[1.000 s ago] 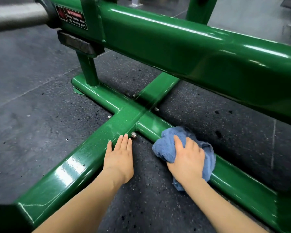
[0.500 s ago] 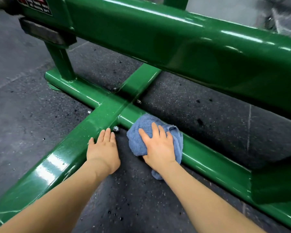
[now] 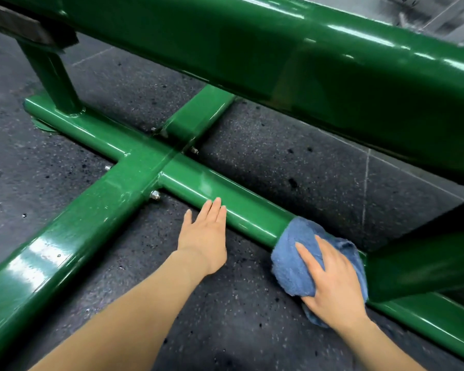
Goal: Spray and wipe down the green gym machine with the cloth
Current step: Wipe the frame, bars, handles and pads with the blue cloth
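Two hands are low over the base of the green gym machine (image 3: 134,188), close to the dark speckled floor (image 3: 225,330). The right hand (image 3: 332,282) lies flat on the blue cloth (image 3: 292,266) with straight, spread fingers and presses it on the low green tube (image 3: 241,210); it does not grip it. The cloth is folded over the tube and hangs down on the near side, just beside the place where a sloped green beam (image 3: 423,261) meets the tube. The left hand (image 3: 204,234) is released, with straight fingers together; its fingertips touch the near side of the same tube, well apart from the cloth. Left of this hand, the tube joins a wider beam in a cross, and a silver bolt (image 3: 155,195) sticks out at the joint. Above, a thick green upper beam (image 3: 252,49) runs across the view. No spray bottle shows in the view.
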{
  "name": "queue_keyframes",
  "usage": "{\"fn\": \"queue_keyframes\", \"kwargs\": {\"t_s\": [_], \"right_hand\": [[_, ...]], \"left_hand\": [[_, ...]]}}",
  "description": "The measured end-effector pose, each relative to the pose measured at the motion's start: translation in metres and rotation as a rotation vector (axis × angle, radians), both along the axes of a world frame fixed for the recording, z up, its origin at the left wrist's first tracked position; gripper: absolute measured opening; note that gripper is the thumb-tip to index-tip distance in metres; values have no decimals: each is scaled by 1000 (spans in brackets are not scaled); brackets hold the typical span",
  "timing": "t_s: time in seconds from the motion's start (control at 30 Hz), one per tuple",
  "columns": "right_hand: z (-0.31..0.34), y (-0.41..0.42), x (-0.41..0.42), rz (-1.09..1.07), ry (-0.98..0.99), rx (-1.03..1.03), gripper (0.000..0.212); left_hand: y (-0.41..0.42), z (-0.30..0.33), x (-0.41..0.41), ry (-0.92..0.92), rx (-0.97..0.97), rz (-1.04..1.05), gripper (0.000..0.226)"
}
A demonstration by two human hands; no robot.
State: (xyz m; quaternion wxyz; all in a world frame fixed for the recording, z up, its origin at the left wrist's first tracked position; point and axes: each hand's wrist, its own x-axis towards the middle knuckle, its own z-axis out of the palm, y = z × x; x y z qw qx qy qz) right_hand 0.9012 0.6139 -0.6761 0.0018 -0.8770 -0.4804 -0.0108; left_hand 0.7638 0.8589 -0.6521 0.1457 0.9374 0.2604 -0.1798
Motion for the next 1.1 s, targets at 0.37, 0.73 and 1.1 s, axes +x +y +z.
{"fn": "queue_keyframes", "kwargs": {"t_s": [0.37, 0.73, 1.1], "right_hand": [[17, 52, -12, -338, 69, 102, 52], [28, 286, -38, -193, 278, -10, 61], [21, 381, -44, 226, 336, 14, 59]], "left_hand": [[7, -2, -4, -71, 7, -21, 77], [78, 10, -57, -54, 185, 192, 74], [138, -1, -97, 38, 173, 461, 86]]}}
